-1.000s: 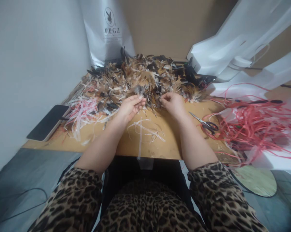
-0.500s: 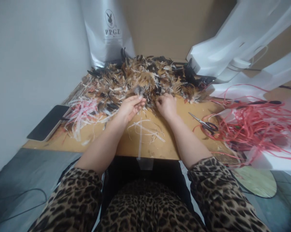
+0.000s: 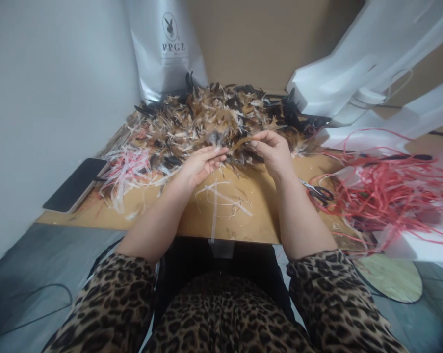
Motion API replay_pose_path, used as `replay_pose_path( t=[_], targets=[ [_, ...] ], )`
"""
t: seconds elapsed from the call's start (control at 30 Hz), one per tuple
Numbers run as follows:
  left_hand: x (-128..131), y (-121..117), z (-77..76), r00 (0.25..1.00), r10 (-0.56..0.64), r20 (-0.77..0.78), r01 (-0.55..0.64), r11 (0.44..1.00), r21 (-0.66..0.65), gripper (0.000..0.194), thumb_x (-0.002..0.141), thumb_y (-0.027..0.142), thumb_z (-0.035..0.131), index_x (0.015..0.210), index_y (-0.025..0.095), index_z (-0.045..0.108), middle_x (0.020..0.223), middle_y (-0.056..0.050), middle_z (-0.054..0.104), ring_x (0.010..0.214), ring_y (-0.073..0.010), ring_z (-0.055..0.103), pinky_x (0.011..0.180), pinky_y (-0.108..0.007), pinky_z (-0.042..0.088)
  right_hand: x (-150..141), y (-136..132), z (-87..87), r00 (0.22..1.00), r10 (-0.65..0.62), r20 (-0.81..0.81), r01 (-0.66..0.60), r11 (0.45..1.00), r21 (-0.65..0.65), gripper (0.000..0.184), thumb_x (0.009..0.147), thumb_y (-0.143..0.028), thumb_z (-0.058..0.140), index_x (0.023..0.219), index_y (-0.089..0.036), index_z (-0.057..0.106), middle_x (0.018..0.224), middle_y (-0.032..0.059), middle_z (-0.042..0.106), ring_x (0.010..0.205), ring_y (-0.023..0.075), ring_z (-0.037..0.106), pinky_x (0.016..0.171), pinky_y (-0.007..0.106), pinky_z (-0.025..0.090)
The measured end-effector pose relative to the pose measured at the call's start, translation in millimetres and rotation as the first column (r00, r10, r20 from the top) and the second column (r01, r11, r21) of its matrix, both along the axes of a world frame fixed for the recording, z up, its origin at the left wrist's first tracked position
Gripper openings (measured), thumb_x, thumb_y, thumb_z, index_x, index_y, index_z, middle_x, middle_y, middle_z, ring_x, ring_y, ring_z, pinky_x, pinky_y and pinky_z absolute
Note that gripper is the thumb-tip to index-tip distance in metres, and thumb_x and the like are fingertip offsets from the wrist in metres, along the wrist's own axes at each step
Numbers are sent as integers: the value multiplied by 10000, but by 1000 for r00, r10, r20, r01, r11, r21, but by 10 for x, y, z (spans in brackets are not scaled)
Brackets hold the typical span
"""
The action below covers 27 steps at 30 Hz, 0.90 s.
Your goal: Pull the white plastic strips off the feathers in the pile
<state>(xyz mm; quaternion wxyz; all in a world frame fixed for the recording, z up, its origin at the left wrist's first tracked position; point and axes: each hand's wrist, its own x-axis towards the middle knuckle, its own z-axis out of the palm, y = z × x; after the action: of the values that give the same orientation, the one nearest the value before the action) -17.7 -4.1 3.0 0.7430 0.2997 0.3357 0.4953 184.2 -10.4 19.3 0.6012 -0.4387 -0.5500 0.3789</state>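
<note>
A big heap of brown, black and white feathers (image 3: 192, 117) covers the back of the wooden table. At its front edge my left hand (image 3: 203, 164) is closed in a pinch, with a fluffy grey feather (image 3: 214, 138) sticking up from thumb and fingertips. To its right, my right hand (image 3: 274, 149) pinches one end of a slim golden-brown feather (image 3: 242, 141). That feather spans the gap, its other end close to my left fingertips; whether it touches them I cannot tell.
Thin white strips (image 3: 216, 196) lie on the tabletop (image 3: 258, 228) before me. Scissors (image 3: 320, 192) and tangled red strips (image 3: 390, 191) are at right. A phone (image 3: 76, 184) and pink-white strips (image 3: 124, 169) sit at left. Behind stands a printed white bag (image 3: 169, 63).
My right hand first moved left into the feathers near my left hand, then drew back right and up with a golden-brown feather. My left hand stayed nearly still.
</note>
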Motion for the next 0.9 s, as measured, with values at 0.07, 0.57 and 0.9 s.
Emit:
replay_pose_path(
  t=[0.07,0.57,0.9],
  targets=[
    [4,-16,14,999,-39,17,39,999,-23,93,822,38,594,767,114,597,889,-95,751,688,-101,703,566,-144,503,0,26,-34,998,23,-52,-23,1000,-7,192,640,-309,769,732,-193,646,671,-26,626,585,88,519,574,224,438],
    [44,-65,42,992,-123,38,123,992,-12,188,864,0,523,759,70,661,746,-54,714,591,-40,643,537,-103,478,-96,82,-127,994,26,-111,-34,997,-73,258,651,-339,762,832,-195,645,740,-23,640,635,77,565,589,199,432],
    [61,-38,31,998,55,-10,-53,992,118,83,798,55,656,731,97,682,763,-43,723,629,-38,640,595,-122,477,-422,-129,-78,992,-13,-128,-11,982,-187,356,634,-488,792,742,-173,665,585,-31,580,507,68,450,497,213,377]
  ],
)
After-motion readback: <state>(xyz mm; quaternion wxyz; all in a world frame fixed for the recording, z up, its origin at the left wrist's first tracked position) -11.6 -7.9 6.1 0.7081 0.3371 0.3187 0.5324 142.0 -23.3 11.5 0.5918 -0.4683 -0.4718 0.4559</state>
